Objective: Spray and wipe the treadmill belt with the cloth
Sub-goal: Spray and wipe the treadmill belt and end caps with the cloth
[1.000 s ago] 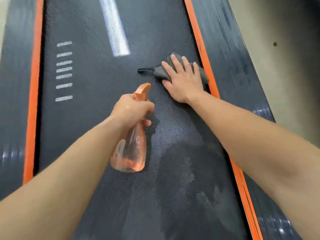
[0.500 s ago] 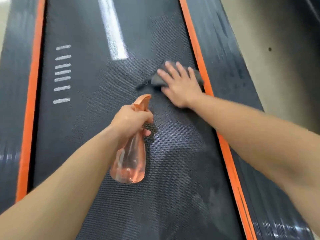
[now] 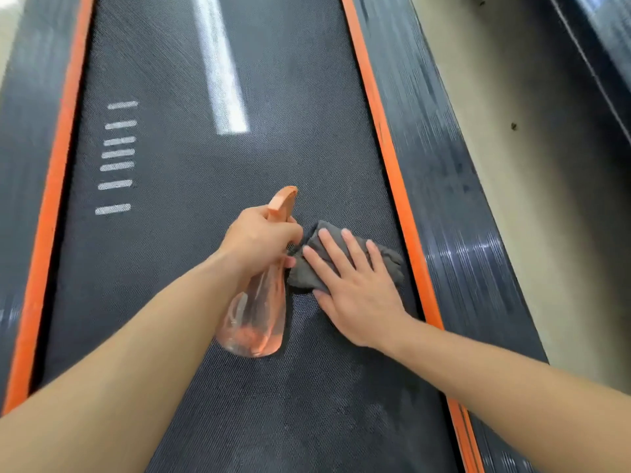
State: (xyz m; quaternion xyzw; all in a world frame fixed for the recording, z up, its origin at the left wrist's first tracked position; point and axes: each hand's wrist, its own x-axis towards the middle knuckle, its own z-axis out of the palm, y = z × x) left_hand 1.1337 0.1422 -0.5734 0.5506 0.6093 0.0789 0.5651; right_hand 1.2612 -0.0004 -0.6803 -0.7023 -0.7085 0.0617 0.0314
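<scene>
The dark textured treadmill belt (image 3: 177, 274) fills most of the head view, with white marks printed on it. My left hand (image 3: 259, 238) grips the neck of a clear orange spray bottle (image 3: 256, 319), its orange nozzle pointing away from me. My right hand (image 3: 355, 285) lies flat with straight fingers on a crumpled grey cloth (image 3: 389, 264), pressing it onto the belt just right of the bottle. Part of the cloth is hidden under my palm. Damp patches show on the belt near me.
Orange strips (image 3: 392, 158) border the belt on both sides, with dark ribbed side rails (image 3: 454, 213) beyond them. A beige floor (image 3: 532, 165) lies to the right, and another dark machine edge (image 3: 601, 46) sits at the top right.
My right hand has slid the cloth toward me along the belt's right side, ending close beside the bottle. My left hand kept its grip on the bottle.
</scene>
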